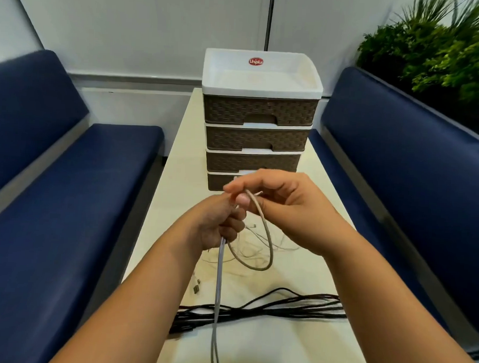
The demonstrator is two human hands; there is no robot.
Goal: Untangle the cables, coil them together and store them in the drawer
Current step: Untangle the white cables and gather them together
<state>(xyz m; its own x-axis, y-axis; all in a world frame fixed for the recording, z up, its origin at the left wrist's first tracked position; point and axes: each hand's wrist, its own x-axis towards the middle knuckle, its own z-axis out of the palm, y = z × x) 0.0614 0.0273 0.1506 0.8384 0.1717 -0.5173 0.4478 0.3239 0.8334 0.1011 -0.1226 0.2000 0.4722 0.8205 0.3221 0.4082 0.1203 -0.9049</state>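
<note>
Over the middle of the cream table, my left hand grips a beige cable that hangs in a loop below it, with grey strands trailing straight down toward me. My right hand pinches the top of the same beige loop, fingertip to thumb. Thin white cables lie tangled on the table under the hands. A stretched-out bundle of black cable lies across the table nearer me. Behind the hands stands a brown woven drawer unit with a white top tray; its visible drawers are closed.
Blue cushioned benches flank the table on the left and right. Green plants stand behind the right bench. Small cable plugs lie near the table's left edge. A pale wall is behind the drawer unit.
</note>
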